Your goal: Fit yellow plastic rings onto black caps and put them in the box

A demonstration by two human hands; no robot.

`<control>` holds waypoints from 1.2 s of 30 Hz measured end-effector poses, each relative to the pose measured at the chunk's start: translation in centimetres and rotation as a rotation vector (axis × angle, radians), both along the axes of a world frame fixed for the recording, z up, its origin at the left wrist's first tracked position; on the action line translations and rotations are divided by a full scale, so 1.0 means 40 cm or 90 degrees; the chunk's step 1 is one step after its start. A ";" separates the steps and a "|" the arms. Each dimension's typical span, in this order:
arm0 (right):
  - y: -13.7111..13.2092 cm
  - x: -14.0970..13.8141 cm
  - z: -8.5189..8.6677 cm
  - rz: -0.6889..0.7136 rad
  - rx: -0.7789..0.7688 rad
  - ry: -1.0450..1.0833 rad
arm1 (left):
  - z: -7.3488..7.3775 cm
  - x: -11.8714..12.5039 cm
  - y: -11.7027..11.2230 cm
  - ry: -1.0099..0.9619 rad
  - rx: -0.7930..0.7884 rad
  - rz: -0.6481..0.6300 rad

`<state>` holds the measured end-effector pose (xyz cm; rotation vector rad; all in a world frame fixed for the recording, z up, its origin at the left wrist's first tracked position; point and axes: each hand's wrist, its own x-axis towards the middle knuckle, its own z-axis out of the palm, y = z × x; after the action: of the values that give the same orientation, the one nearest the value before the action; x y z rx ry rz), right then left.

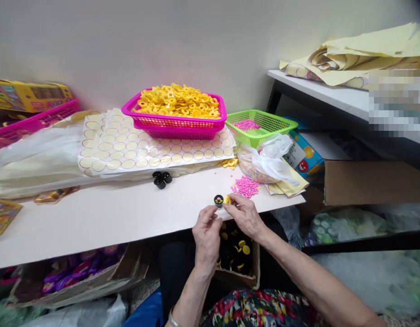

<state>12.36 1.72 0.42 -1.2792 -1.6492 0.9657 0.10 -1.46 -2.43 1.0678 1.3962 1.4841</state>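
A small black cup (218,201) with tiny pink, yellow and green pieces inside stands upright near the table's front edge. My right hand (246,215) pinches a round yellow cap (227,200) just right of the cup. On the cup's near left side is my left hand (207,234), its fingers bent with thumb and forefinger apart, and nothing shows between them. Whether its fingertips touch the cup is unclear. Behind the right hand lies a loose heap of pink beads (246,186). Several more black cups (161,180) stand clustered to the left.
A pink basket (174,122) heaped with yellow rings rests on sticker sheets (138,152). Farther right are a green basket (257,138) and a tied plastic bag (267,159). Below the edge, an open carton (237,278) holds black and yellow pieces. A shelf (319,93) juts out right.
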 end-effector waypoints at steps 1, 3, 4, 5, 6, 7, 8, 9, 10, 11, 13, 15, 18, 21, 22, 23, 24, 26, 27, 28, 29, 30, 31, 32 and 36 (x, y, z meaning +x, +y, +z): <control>0.016 0.004 0.000 0.004 0.052 -0.088 | -0.003 -0.014 0.011 -0.005 -0.014 0.044; 0.047 0.004 0.003 0.030 0.136 -0.262 | -0.008 -0.039 0.038 -0.023 -0.047 0.094; 0.060 0.000 0.004 0.048 0.162 -0.337 | -0.010 -0.049 0.053 -0.035 -0.060 0.104; 0.071 -0.004 0.005 0.066 0.176 -0.399 | -0.012 -0.057 0.067 -0.047 -0.068 0.105; 0.080 -0.010 0.006 0.083 0.181 -0.449 | -0.013 -0.061 0.081 -0.060 -0.075 0.102; 0.086 -0.015 0.007 0.098 0.179 -0.488 | -0.014 -0.063 0.093 -0.070 -0.082 0.096; 0.091 -0.019 0.007 0.109 0.173 -0.518 | -0.015 -0.063 0.104 -0.079 -0.091 0.089; 0.093 -0.023 0.007 0.119 0.166 -0.541 | -0.016 -0.061 0.113 -0.085 -0.099 0.081; 0.095 -0.026 0.007 0.125 0.158 -0.557 | -0.016 -0.057 0.120 -0.087 -0.106 0.073; 0.096 -0.028 0.007 0.130 0.152 -0.567 | -0.016 -0.052 0.126 -0.087 -0.111 0.065; 0.098 -0.028 0.006 0.137 0.141 -0.573 | -0.017 -0.040 0.136 -0.084 -0.110 0.042; 0.099 -0.026 0.004 0.150 0.132 -0.560 | -0.019 -0.028 0.143 -0.083 -0.105 0.008; 0.101 -0.019 -0.006 0.154 0.108 -0.494 | -0.025 -0.014 0.150 -0.074 -0.085 -0.031; 0.103 -0.012 -0.023 0.145 0.067 -0.364 | -0.031 -0.009 0.152 -0.054 -0.069 -0.026; 0.104 -0.011 -0.029 0.142 0.052 -0.302 | -0.031 -0.008 0.152 -0.052 -0.072 -0.020; 0.104 -0.011 -0.036 0.140 0.032 -0.230 | -0.030 -0.008 0.151 -0.053 -0.079 -0.016; 0.104 -0.013 -0.042 0.130 -0.001 -0.151 | -0.028 -0.008 0.151 -0.058 -0.088 -0.013; 0.104 -0.021 -0.054 0.088 -0.101 0.007 | -0.024 -0.008 0.150 -0.067 -0.107 -0.012; 0.103 -0.027 -0.059 0.058 -0.158 0.075 | -0.022 -0.007 0.150 -0.070 -0.114 -0.011; 0.103 -0.033 -0.064 0.024 -0.207 0.131 | -0.020 -0.007 0.150 -0.072 -0.118 -0.011; 0.102 -0.040 -0.069 -0.006 -0.244 0.172 | -0.019 -0.006 0.151 -0.074 -0.122 -0.009; 0.103 -0.047 -0.073 -0.028 -0.265 0.199 | -0.018 -0.005 0.152 -0.079 -0.126 -0.008; 0.103 -0.053 -0.076 -0.043 -0.275 0.215 | -0.018 -0.004 0.153 -0.089 -0.133 -0.007; 0.104 -0.057 -0.079 -0.054 -0.280 0.223 | -0.017 -0.002 0.154 -0.104 -0.142 -0.007; 0.104 -0.064 -0.086 -0.076 -0.275 0.229 | -0.021 0.010 0.155 -0.152 -0.164 -0.003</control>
<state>9.79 5.89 -3.03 -1.3621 -1.1107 1.4350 0.52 4.75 -3.27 0.7098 1.3674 1.3363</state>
